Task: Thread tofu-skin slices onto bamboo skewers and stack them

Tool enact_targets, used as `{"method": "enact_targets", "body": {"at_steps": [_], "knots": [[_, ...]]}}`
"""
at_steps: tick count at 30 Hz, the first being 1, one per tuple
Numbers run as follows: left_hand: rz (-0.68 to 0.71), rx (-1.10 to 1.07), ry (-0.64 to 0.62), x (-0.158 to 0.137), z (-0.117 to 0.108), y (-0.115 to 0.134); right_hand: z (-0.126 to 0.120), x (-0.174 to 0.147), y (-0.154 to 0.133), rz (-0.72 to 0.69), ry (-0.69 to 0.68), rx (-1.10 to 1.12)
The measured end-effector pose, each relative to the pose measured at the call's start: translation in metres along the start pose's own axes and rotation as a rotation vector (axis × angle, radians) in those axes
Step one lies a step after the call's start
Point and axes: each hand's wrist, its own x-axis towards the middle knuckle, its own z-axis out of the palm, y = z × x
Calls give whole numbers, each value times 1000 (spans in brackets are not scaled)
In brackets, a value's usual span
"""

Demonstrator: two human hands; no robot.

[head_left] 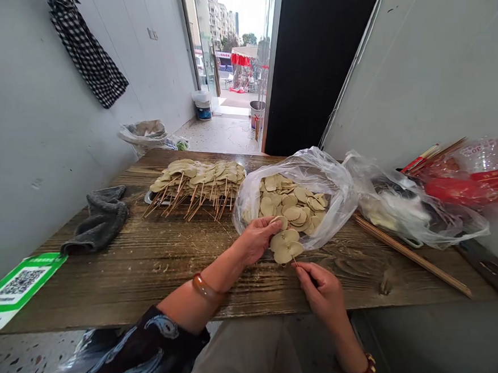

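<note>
My left hand (259, 239) is closed, pinching a thin round pale slice (279, 221) at the near rim of a clear plastic bag (345, 202). More loose slices (293, 200) fill the bag. Lower right, my right hand (322, 289) grips the bottom end of a thin wooden skewer (295, 261) between thumb and fingers. Flat round slices (287, 253) are threaded on that skewer, just beside my left fingertips. To the left, a pile of filled skewers (198, 180) lies on a metal tray (148, 197), the bare stick ends pointing towards me.
On the wooden table (174, 278) lie a grey cloth (102, 216), a green QR-code card (15, 289) and a bundle of bare skewers (414, 256). Further right are another plastic bag (405, 209), red packaging (466, 184) and a dark flat object (486, 268). Beyond stands a bucket (204, 109) by the doorway.
</note>
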Motion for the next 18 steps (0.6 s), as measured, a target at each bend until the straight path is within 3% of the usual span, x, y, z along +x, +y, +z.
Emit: {"method": "enact_targets", "body": {"at_steps": [18], "knots": [[-14,9,-77,-3,7,-9,1,0,1,29,42,-16]]}}
